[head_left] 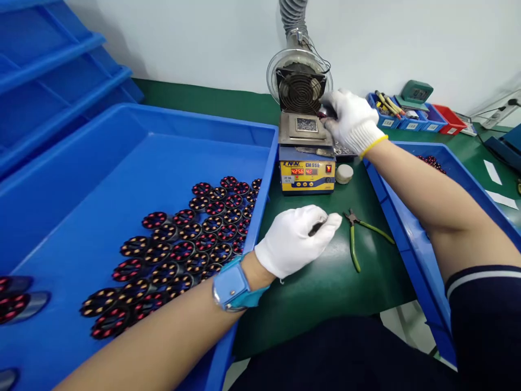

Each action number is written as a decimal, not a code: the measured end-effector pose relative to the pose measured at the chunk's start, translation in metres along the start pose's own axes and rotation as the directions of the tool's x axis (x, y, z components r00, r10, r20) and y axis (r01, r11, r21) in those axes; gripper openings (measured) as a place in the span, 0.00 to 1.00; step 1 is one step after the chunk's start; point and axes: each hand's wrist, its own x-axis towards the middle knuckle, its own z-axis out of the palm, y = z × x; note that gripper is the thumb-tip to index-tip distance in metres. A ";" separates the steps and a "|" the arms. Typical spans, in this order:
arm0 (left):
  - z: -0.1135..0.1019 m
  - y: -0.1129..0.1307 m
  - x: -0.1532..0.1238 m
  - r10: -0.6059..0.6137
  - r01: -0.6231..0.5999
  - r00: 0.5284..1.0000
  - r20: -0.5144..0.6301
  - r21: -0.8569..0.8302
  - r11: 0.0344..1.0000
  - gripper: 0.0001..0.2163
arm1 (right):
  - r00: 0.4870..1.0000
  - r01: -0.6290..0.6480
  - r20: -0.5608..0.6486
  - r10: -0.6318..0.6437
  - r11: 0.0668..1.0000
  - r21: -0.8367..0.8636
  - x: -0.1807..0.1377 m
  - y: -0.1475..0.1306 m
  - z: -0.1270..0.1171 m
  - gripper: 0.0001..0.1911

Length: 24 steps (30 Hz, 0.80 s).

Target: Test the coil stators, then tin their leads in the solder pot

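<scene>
My right hand point(348, 119), in a white glove, is closed beside the solder pot point(307, 125), on a small dark part point(323, 114) with a bit of red, mostly hidden by the fingers. Silvery metal shows in the pot's square opening. My left hand point(299, 239), also gloved, hovers over the green table with thumb and fingers pinched together; what lies between them, if anything, I cannot make out. Near its fingertips lie green-handled cutting pliers point(353, 239), jaws pointing to the pot. Black ring-shaped parts point(183, 250) with red and copper-coloured coils stand in the blue tray point(101, 157) at left.
Behind the pot is a fan point(301, 92) with a grey exhaust hose point(293, 15). A round whitish tin point(344, 174) stands beside the pot. A second blue tray point(386, 182) lies under my right arm. Small bins point(442, 117) line the wall; stacked blue trays point(52, 70) rise at left.
</scene>
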 end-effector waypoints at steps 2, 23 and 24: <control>0.002 -0.002 0.000 0.047 -0.048 0.998 0.038 0.021 0.999 0.18 | 0.997 0.022 0.072 -0.016 0.996 -0.084 0.029 -0.003 0.002 0.22; 0.006 -0.004 -0.003 0.078 -0.081 0.996 0.047 0.052 0.995 0.19 | 0.994 0.076 0.083 -0.066 0.988 -0.134 0.069 -0.011 0.030 0.21; 0.006 -0.003 -0.003 0.055 -0.057 0.997 0.047 0.040 0.998 0.19 | 0.997 0.061 0.062 -0.055 0.992 -0.110 0.067 -0.009 0.027 0.22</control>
